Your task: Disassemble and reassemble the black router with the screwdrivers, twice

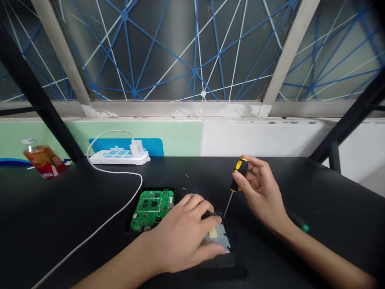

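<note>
In my right hand [260, 186] is a black-and-yellow screwdriver [240, 170], gripped by the handle between thumb and fingers. Its thin shaft slants down to the far right corner of a black casing part with a silvery metal plate [221, 237]. My left hand [183, 230] lies over that part, fingers across its far edge and thumb along the near side, gripping it. Much of the part is hidden under this hand. A green circuit board [153, 206] in a black shell sits just left of my left hand.
Two tiny pale screws [184, 188] lie beyond my left hand. A green-tipped dark tool [304, 227] is partly behind my right forearm. At the back stand a white power strip [120, 157] with a plugged-in charger and cable [114, 216], and a drink bottle [45, 158].
</note>
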A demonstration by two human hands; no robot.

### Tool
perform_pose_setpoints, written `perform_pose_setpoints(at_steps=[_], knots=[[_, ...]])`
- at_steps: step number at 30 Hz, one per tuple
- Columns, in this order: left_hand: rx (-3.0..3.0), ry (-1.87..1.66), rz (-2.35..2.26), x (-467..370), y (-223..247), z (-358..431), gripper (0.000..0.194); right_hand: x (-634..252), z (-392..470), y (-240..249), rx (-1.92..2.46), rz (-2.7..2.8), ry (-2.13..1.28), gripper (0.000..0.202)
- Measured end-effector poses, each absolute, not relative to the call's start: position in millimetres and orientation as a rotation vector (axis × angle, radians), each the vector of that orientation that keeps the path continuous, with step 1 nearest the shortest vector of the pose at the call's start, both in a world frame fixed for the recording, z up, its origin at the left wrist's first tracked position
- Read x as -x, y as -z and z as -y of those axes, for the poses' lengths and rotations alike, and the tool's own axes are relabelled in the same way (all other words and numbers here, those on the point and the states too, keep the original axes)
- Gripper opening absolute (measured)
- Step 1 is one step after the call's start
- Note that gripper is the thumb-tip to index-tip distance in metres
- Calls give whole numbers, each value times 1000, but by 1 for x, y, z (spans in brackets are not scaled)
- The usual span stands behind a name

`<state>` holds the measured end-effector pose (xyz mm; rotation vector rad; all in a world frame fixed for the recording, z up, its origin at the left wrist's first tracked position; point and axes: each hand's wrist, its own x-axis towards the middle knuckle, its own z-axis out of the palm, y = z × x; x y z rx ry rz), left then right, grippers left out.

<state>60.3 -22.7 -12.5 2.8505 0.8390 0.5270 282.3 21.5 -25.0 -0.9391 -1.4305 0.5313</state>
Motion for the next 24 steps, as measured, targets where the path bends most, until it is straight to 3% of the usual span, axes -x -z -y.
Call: perform_pose_setpoints(at_steps=[24], knots=[[-2915,-440,-793,-60,11,21,36,-283,-20,23,883,1421,-530,38]])
